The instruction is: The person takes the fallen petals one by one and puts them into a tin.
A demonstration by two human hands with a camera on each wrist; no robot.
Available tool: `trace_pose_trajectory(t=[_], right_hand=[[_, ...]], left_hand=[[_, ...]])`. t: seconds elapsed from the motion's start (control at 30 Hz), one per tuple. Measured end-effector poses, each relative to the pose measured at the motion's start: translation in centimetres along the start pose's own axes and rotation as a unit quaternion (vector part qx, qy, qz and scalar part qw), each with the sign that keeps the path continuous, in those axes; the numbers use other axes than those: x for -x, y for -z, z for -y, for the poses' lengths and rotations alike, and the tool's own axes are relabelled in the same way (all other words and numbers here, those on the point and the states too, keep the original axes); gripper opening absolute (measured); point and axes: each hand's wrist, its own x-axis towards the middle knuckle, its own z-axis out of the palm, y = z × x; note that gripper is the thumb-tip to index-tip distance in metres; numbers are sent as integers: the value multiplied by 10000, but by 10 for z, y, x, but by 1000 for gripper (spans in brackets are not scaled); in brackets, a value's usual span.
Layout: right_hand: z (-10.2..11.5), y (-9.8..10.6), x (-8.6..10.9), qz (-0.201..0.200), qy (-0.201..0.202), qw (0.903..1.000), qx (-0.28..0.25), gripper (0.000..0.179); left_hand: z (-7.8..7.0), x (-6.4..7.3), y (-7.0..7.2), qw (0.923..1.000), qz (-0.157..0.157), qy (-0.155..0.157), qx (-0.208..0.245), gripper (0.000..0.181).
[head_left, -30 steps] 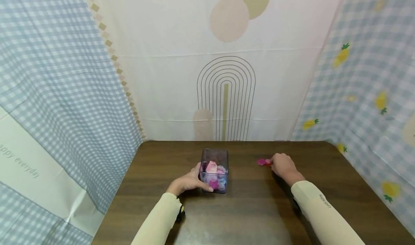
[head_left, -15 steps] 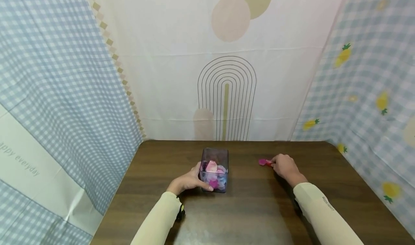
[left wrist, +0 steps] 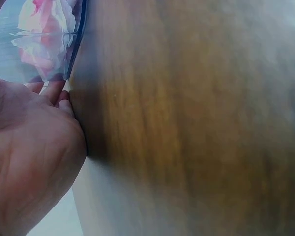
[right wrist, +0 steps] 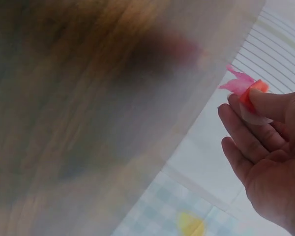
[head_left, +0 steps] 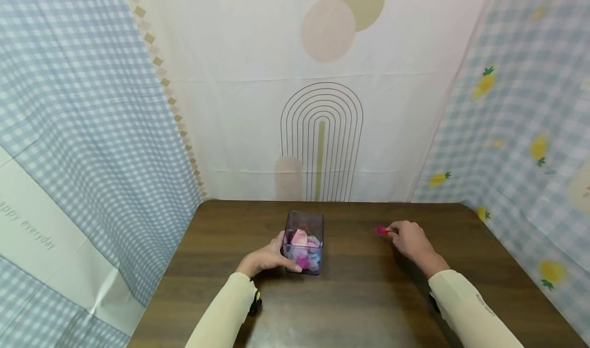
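Observation:
My left hand point(head_left: 265, 260) grips a clear, smoky plastic box point(head_left: 305, 219) at its near left corner, thumb across the front and fingers along the left side. Inside the box lies a heap of pink, white, blue and purple petals point(head_left: 301, 238), also seen through the wall in the left wrist view. Over the table's right half, my right hand point(head_left: 412, 240) pinches a few petals between thumb and fingertips. In the right wrist view these are a pink petal point(right wrist: 237, 82), an orange-red petal point(right wrist: 253, 92) and a pale one partly hidden by the fingers.
Both hands are over a brown wooden table point(head_left: 350, 297). Behind it hangs a white patterned cloth point(head_left: 230, 133), with blue checked cloths point(head_left: 92, 107) along both sides. A dark band with a small black device point(head_left: 255, 304) sits on the left wrist.
My right hand has drawn slightly right and nearer with the petals. The pink petal, earlier reaching out to the left, now sits closer to the fingertips. My left hand and the box stay put.

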Motion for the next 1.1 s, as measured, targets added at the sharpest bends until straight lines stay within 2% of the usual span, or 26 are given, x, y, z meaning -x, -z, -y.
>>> trace_pose_trajectory(t=[0.2, 0.27, 0.4, 0.5, 0.67, 1.1], right_hand=[[2, 1, 8, -307, 272, 9990, 190, 9], [2, 1, 10, -292, 261, 9991, 184, 10], [0, -3, 13, -279, 274, 9991, 153, 14], [-1, -6, 15, -425, 322, 9984, 165, 15], [-5, -10, 16, -594, 410, 9972, 187, 18], [-11, -14, 21, -459, 392, 9982, 48, 22]], left_hand=[[-2, 0, 2, 9999, -15, -123, 38, 123], [-3, -1, 2, 9998, -24, -174, 29, 122], [-2, 0, 2, 10000, -16, -75, -57, 125], [-1, 2, 0, 10000, -13, -21, -77, 126], [-1, 2, -1, 9999, -29, -99, 1, 124], [1, 0, -1, 10000, -37, -88, -6, 123]])
